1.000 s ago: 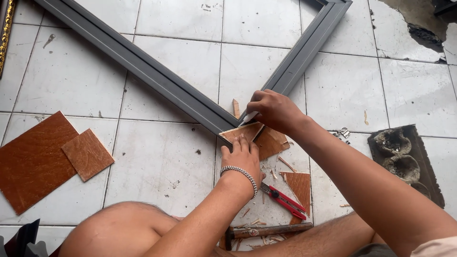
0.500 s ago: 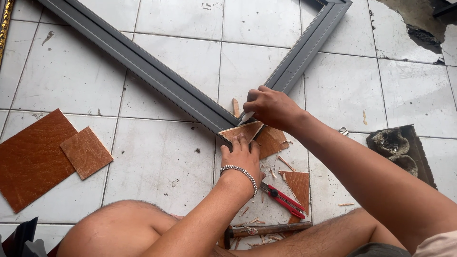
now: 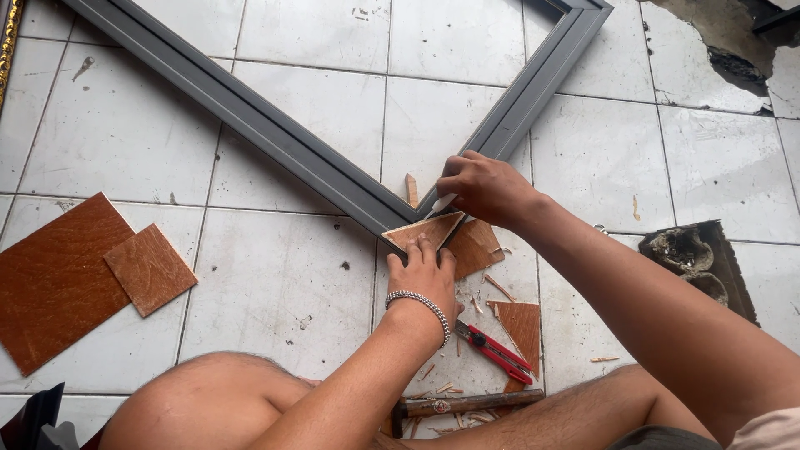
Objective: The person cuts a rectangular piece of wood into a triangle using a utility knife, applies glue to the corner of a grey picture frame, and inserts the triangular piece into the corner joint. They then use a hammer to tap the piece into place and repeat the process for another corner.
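Barely moved, right hand (image 3: 483, 187) fingers grip a small tool; left hand (image 3: 425, 271) presses the triangular wood piece (image 3: 421, 231) flat.

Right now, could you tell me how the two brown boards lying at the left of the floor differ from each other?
The large brown board is clearly bigger and runs off the picture's left edge; the small brown board is roughly square and fully in view. The small one lies partly on top of the large one. Both are flat, reddish-brown, turned diagonally, and far from the hands.
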